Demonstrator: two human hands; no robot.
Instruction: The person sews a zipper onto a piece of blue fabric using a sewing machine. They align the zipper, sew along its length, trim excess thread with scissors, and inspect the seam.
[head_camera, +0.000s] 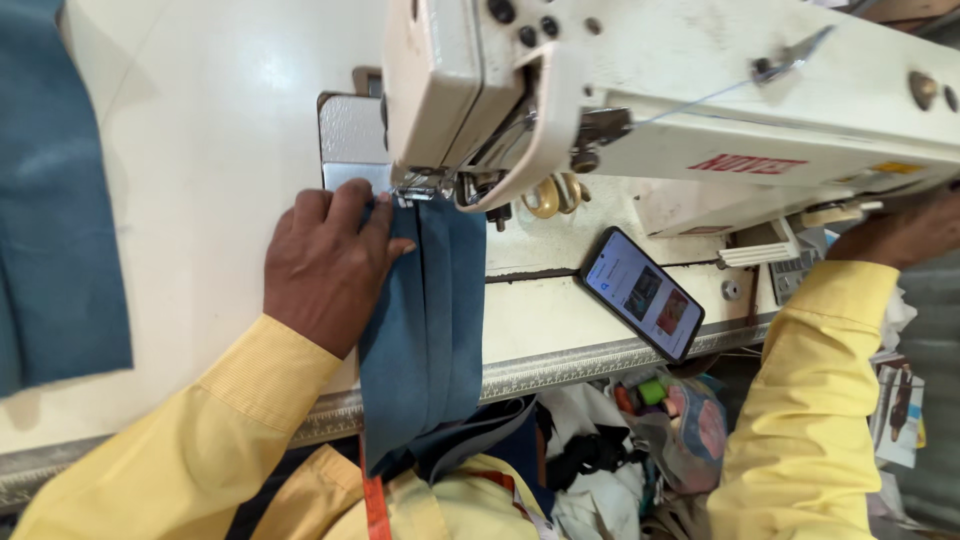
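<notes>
My left hand (325, 262) lies flat on a folded strip of blue-grey cloth (425, 320), fingertips close to the presser foot (420, 190) of a cream industrial sewing machine (680, 90). The cloth runs from under the foot toward me and hangs over the table's front edge. My right hand (900, 232) reaches under the right end of the machine by its handwheel side; its fingers are mostly hidden, so I cannot tell whether it holds anything. Both arms wear yellow sleeves.
A smartphone (642, 292) with a lit screen lies on the cream table (200, 150) to the right of the cloth. Another blue-grey piece of cloth (50, 200) lies at the far left. Scraps and bags (660, 430) sit below the table edge.
</notes>
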